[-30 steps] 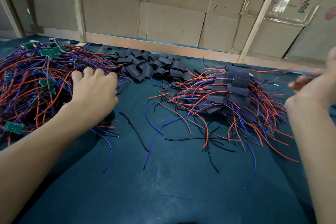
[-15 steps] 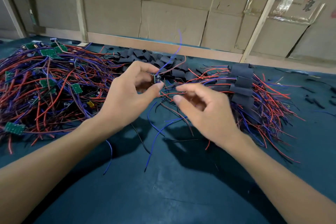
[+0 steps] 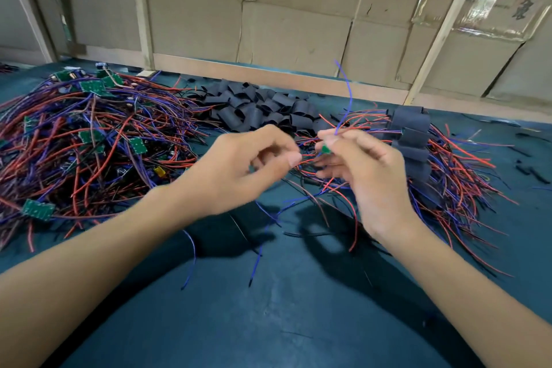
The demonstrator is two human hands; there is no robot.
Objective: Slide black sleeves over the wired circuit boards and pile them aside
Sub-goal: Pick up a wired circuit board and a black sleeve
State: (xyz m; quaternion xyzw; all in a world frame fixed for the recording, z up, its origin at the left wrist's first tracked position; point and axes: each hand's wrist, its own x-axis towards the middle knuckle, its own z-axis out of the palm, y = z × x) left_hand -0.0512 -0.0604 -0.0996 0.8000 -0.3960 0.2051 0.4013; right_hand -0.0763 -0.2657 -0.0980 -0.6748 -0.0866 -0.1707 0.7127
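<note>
My right hand point(image 3: 361, 170) pinches a small green circuit board point(image 3: 326, 149) between thumb and fingers above the table's middle. One of its blue wires point(image 3: 346, 92) sticks straight up. My left hand point(image 3: 239, 170) is just left of it, fingers curled, thumb and forefinger pinching the board's red wires point(image 3: 306, 160); motion blur hides the details. A heap of loose black sleeves point(image 3: 260, 110) lies behind the hands. Bare wired boards point(image 3: 89, 140) are tangled at the left. Sleeved boards point(image 3: 413, 140) are piled at the right.
The dark teal table top point(image 3: 268, 308) holds stray blue, red and black wires near its middle. Small black offcuts point(image 3: 531, 173) lie at the far right. A cardboard wall with wooden battens point(image 3: 298, 39) closes off the back edge.
The left hand came off the left pile with a wired board and met the right hand at the middle. The board now sits in the right hand's fingers.
</note>
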